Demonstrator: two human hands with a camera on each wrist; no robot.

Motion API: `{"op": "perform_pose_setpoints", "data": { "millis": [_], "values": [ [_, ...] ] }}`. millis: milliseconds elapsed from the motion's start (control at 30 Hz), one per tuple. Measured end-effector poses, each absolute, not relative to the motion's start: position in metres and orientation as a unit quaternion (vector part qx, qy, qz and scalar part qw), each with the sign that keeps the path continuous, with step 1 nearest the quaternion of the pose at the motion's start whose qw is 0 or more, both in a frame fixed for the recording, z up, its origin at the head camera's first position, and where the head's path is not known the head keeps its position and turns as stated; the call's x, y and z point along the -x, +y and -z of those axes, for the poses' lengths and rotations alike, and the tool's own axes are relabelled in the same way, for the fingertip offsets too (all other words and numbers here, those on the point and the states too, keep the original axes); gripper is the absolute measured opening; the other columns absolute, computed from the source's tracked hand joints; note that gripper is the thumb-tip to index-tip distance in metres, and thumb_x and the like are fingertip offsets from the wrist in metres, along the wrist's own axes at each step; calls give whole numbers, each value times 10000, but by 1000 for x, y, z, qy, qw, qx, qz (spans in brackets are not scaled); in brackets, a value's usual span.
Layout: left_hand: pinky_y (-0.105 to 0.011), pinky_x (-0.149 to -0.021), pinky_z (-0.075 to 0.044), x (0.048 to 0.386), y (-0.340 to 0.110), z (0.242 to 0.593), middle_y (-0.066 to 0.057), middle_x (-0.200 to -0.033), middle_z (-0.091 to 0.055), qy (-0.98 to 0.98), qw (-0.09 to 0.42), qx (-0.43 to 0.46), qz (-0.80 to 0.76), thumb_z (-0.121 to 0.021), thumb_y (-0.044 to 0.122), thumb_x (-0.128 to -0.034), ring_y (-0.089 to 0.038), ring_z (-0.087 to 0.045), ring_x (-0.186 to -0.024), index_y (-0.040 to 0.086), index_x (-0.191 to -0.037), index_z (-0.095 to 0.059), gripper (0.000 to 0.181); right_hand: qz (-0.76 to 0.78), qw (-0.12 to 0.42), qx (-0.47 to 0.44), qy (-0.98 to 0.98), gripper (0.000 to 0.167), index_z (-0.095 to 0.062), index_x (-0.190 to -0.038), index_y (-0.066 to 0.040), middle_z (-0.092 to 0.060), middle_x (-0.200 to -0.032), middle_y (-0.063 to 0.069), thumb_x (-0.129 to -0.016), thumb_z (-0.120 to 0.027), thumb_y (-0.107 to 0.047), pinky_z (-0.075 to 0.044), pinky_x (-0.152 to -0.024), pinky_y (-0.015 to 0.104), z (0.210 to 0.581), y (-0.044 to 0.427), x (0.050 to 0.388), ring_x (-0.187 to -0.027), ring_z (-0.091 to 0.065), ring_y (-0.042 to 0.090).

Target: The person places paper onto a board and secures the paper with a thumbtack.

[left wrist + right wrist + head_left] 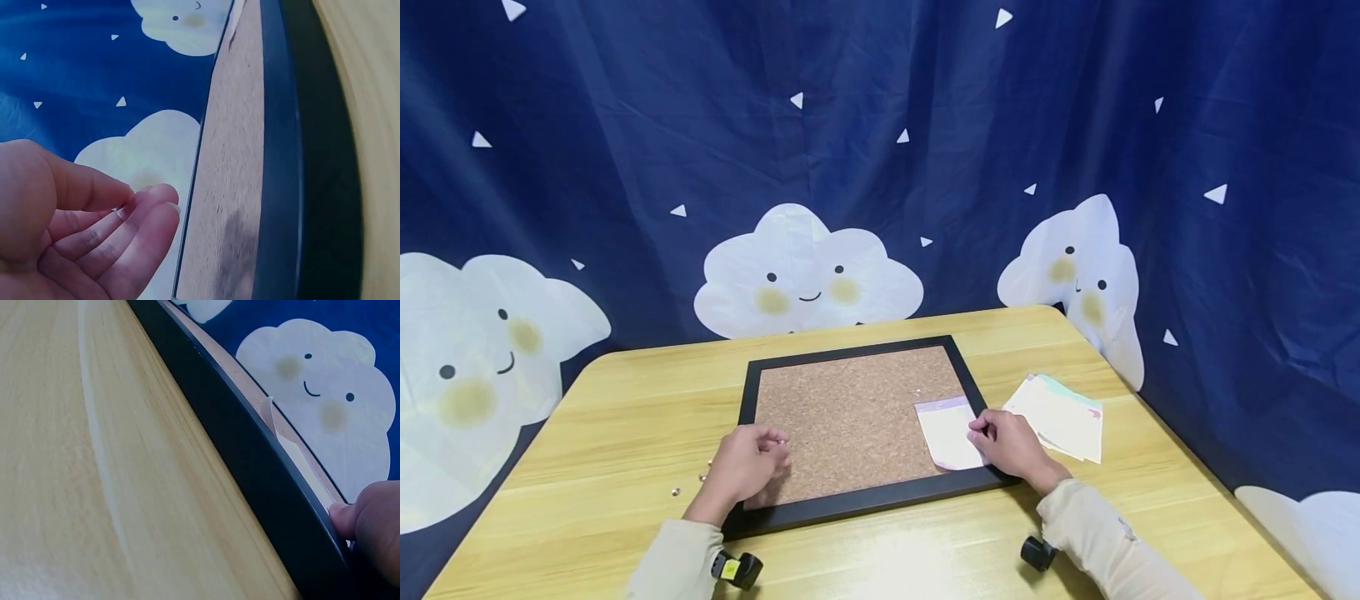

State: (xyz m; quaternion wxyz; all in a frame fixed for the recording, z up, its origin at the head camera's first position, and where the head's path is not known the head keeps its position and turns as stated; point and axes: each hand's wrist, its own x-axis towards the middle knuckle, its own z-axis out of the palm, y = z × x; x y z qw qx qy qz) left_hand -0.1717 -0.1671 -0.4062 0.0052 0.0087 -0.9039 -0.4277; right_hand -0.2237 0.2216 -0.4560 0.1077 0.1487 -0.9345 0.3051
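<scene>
A cork board (pixel 850 425) in a black frame lies flat on the table. On its right part is a white note sheet (pixel 951 433) with a purple top strip; one corner curls up in the right wrist view. My right hand (pixel 1011 442) pinches the sheet's right edge over the frame, its thumb (pixel 345 520) against the paper. Above the board's left side, my left hand (pixel 748 462) has thumb and fingertips together on a small shiny pushpin (pixel 781 442), mostly hidden by the fingers. Other silver pushpins (pixel 675 492) lie left of the board, partly behind that hand.
Several note sheets (pixel 1063 417) lie overlapped on the table (pixel 625 417) to the right of the board. A tiny light speck (pixel 917 392) shows on the cork above the sheet. Behind the table hangs a blue curtain (pixel 850 167) with cloud prints.
</scene>
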Motion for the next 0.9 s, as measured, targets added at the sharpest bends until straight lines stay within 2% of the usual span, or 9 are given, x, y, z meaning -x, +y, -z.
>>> {"op": "perform_pose_setpoints", "data": {
  "millis": [200, 500, 900],
  "values": [
    [-309, -639, -583, 175, -159, 408, -77, -818, -662, -860, -7, -38, 510, -628, -6, -908, -187, -669, -725, -33, -1020, -655, 118, -307, 110, -151, -933, 42, -721, -853, -77, -454, -560, -90, -826, -747, -95, -348, -481, 243, 456, 221, 223, -513, -417, 65],
    [-276, -686, -584, 178, -149, 412, -141, -930, -671, -825, -3, -45, 564, -578, -67, -888, -197, -663, -828, -82, -1099, -637, 220, -306, 98, -143, -936, 48, -722, -865, -80, -456, -553, -90, -832, -749, -102, -356, -485, 242, 457, 222, 223, -510, -426, 77],
    [-290, -701, -586, 186, -134, 408, -136, -930, -676, -815, -18, -33, 578, -591, -50, -901, -183, -664, -823, -77, -1077, -638, 184, -307, 99, -145, -935, 56, -727, -873, -80, -462, -556, -93, -833, -752, -110, -354, -481, 242, 457, 220, 224, -510, -426, 77]
  ]
}}
